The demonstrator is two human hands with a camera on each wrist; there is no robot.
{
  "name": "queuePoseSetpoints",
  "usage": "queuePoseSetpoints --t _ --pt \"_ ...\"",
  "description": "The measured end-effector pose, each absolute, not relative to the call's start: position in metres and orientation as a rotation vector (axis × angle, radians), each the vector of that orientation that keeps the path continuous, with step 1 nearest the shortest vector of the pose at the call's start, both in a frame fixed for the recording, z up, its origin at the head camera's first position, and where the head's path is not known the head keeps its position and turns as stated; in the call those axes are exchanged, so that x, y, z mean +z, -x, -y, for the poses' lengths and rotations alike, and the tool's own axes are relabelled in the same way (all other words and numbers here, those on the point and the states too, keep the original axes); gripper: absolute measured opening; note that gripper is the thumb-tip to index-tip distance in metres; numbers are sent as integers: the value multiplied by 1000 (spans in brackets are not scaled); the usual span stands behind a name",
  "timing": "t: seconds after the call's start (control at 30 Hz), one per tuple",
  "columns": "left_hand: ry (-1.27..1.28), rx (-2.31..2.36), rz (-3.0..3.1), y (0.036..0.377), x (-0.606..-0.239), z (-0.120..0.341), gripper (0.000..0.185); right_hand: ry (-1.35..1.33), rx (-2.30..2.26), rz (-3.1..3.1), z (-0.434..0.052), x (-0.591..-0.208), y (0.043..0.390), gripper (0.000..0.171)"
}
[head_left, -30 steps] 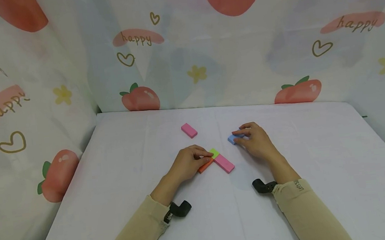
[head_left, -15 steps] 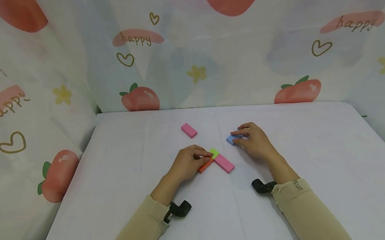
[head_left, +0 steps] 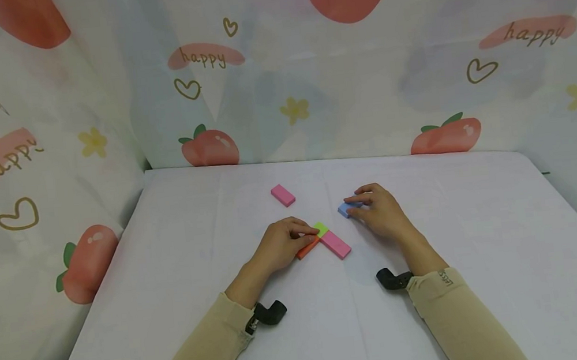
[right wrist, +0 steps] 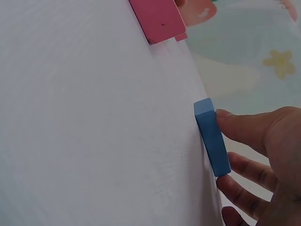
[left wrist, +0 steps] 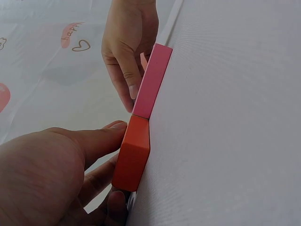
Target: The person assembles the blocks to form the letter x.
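Observation:
My left hand (head_left: 301,238) holds an orange block (head_left: 308,250) lying flat on the white table (head_left: 193,224), fingers curled along its side (left wrist: 101,141). The orange block (left wrist: 132,153) butts end to end against a pink block (left wrist: 151,82), and a green block (head_left: 321,228) lies at their joint. The pink block (head_left: 335,244) runs toward me on the right. My right hand (head_left: 353,206) pinches a blue block (head_left: 343,209) flat on the table, just right of the green one. In the right wrist view, fingers (right wrist: 249,134) grip the blue block (right wrist: 211,136) along its edges.
A second pink block (head_left: 283,195) lies loose farther back on the table. Printed cloth with strawberries hangs along the back (head_left: 310,85) and left side (head_left: 32,170). The table's right half (head_left: 507,228) carries nothing.
My right hand has slid the blue block slightly left, toward the green block. The left hand and its blocks have stayed put.

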State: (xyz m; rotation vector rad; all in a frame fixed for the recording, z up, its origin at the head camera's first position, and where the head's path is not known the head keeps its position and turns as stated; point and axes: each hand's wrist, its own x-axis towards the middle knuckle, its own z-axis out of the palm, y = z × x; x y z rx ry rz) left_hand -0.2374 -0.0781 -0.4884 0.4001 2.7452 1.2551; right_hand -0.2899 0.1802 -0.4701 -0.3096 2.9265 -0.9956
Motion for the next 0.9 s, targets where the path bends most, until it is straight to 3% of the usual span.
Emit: queuePoseSetpoints --t 0.9 --pt "-395 1261 -2739 236 -485 77 15 358 -994 -2914 -176 -470 287 31"
